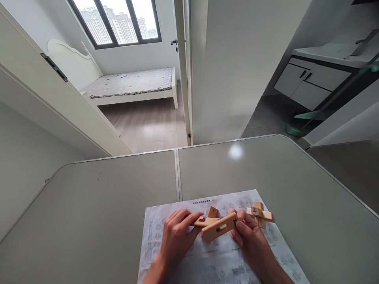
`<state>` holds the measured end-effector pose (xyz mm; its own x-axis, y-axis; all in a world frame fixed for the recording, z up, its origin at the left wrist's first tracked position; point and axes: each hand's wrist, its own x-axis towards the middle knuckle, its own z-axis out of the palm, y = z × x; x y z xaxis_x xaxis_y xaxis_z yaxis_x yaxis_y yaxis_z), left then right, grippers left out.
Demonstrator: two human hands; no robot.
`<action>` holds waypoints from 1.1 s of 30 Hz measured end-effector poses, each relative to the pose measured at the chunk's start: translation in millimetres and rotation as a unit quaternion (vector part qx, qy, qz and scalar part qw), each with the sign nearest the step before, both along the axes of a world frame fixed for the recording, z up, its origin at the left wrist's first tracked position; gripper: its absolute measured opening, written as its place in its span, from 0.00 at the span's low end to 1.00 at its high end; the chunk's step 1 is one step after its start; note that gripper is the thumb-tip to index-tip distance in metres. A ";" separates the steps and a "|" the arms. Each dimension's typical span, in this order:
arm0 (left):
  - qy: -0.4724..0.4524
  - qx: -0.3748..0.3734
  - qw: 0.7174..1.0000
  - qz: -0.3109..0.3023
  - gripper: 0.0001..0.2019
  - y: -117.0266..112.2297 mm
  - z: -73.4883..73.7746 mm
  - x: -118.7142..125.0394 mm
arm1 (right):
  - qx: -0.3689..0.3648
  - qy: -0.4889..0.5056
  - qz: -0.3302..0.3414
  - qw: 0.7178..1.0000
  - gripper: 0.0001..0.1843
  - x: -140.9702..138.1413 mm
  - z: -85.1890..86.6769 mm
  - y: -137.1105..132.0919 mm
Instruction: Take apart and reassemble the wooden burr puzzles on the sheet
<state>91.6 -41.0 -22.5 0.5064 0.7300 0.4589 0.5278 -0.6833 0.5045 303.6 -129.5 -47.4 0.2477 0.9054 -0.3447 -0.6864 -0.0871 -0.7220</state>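
My left hand is closed on a notched wooden puzzle piece, pinched between thumb and fingers. In my right hand is a flat wooden puzzle piece with a slot, gripped at its right end, where a dark mark shows partly under the thumb. The two pieces meet or overlap; whether they interlock I cannot tell. Behind them another wooden block with a dark mark is partly hidden. Just beyond my right hand sits an assembled wooden cross puzzle with a letter on its front block.
Under my hands a printed instruction sheet with small diagrams lies on the grey table. A seam runs across the tabletop. Past the table are a bed, a doorway, and a sink cabinet at the right.
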 end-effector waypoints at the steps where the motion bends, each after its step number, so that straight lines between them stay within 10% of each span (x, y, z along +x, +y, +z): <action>1: -0.001 0.000 1.000 0.001 0.11 -0.1 0.2 0.1 | -0.001 -0.001 0.001 1.000 0.22 0.0 0.5 0.3; 17: 0.004 -0.020 0.999 0.030 0.21 -1.3 3.1 2.8 | -0.033 -0.134 0.022 0.990 0.23 -4.3 25.5 5.3; 33: 0.042 -0.025 0.998 0.035 0.23 -1.8 7.7 4.9 | -0.028 -0.537 0.016 0.843 0.15 -7.5 18.0 6.2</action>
